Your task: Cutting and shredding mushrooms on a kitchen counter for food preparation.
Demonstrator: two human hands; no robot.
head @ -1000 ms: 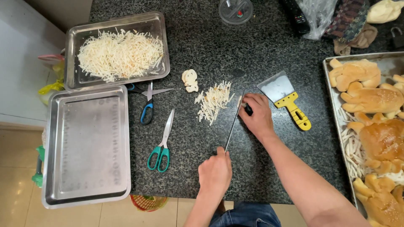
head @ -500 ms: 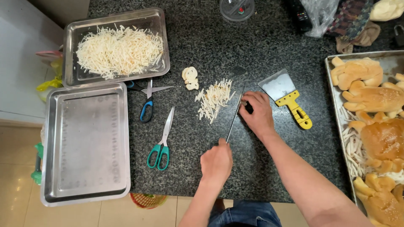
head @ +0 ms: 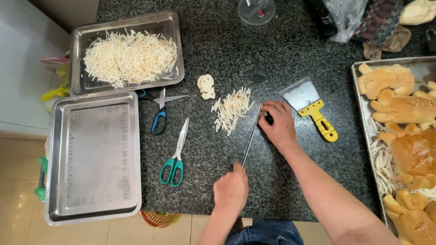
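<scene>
The right hand (head: 278, 123) is closed round the dark handle of a long thin steel knife (head: 252, 135); the left hand (head: 231, 190) is curled, fingertips pressing the blade's tip down on the speckled black granite table (head: 236, 50). Just left of the blade lies a loose heap of pale strips (head: 230, 110), with a knobbly pale chunk (head: 206, 86) nearby. A yellow-handled scraper (head: 311, 107) sits right of the hand. Two scissors (head: 174, 152), green and blue handled, lie further left, beside a shiny empty steel tray (head: 94, 156) and another tray of shreds (head: 129, 56)
</scene>
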